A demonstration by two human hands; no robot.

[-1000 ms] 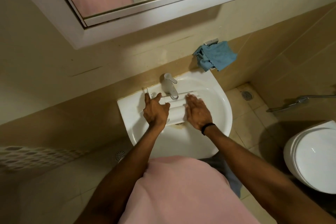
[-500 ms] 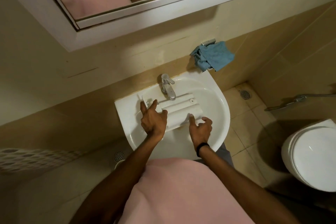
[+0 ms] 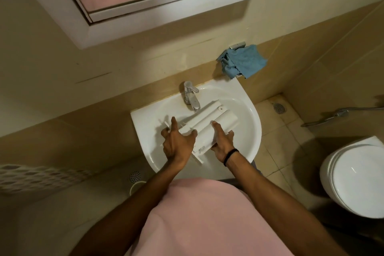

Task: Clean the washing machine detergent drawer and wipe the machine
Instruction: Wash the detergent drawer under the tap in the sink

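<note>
Detergent drawer (image 3: pixel 209 122) now askew in sink (image 3: pixel 247 141)

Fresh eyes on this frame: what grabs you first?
The white detergent drawer lies slanted across the sink, just below the tap, with the left hand on its left end and the right hand holding its near edge. Next, the blue cloth hanging on the wall above the sink's right corner. A white toilet sits at the far right.
</note>
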